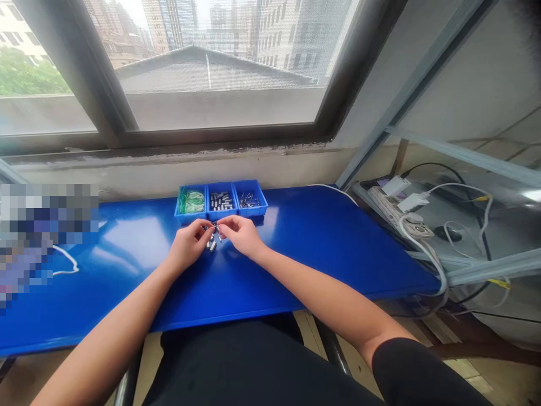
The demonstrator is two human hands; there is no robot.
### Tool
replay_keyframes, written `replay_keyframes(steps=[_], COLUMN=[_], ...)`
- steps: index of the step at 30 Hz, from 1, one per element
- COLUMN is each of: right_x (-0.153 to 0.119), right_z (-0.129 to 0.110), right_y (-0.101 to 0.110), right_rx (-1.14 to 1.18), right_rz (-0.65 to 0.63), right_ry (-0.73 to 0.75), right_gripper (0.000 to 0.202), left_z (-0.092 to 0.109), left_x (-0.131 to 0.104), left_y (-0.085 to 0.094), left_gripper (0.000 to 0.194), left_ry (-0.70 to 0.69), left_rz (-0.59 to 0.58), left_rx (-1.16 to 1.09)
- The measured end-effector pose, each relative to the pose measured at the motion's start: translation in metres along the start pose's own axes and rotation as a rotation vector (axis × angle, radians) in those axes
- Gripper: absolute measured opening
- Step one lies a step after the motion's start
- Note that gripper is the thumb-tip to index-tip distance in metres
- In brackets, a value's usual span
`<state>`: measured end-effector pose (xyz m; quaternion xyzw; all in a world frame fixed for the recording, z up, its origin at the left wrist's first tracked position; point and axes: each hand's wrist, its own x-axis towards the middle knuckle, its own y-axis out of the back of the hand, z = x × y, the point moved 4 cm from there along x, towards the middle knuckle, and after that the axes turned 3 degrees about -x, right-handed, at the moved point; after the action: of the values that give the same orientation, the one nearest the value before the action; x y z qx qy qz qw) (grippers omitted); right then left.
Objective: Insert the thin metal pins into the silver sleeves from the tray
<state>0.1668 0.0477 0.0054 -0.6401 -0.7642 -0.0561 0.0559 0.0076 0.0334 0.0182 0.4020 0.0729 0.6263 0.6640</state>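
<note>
My left hand and my right hand meet over the blue table, just in front of three joined blue bins. Both hands have their fingers pinched around small dark and silvery parts, too small to make out. Beneath the fingertips lie a few small metal pieces on the table. The left bin holds green and clear bags, the middle bin short metal cylinders, and the right bin thin dark screws or pins.
The blue table runs along the window wall. A white cable lies at the left beside a blurred-out area. At the right, a power strip with plugs and cables sits by a metal frame.
</note>
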Motion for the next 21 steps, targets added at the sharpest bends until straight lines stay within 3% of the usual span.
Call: replay_keyframes(steps=[21], right_x=[-0.0002], right_z=[-0.0013], right_y=[-0.0005], right_rx=[-0.01], right_rz=[-0.009], right_ry=[0.0], right_gripper=[0.021], left_z=[0.0005], left_x=[0.0006], left_y=[0.0002], left_gripper=[0.021], left_ry=[0.003], left_rz=[-0.015], left_rx=[0.009])
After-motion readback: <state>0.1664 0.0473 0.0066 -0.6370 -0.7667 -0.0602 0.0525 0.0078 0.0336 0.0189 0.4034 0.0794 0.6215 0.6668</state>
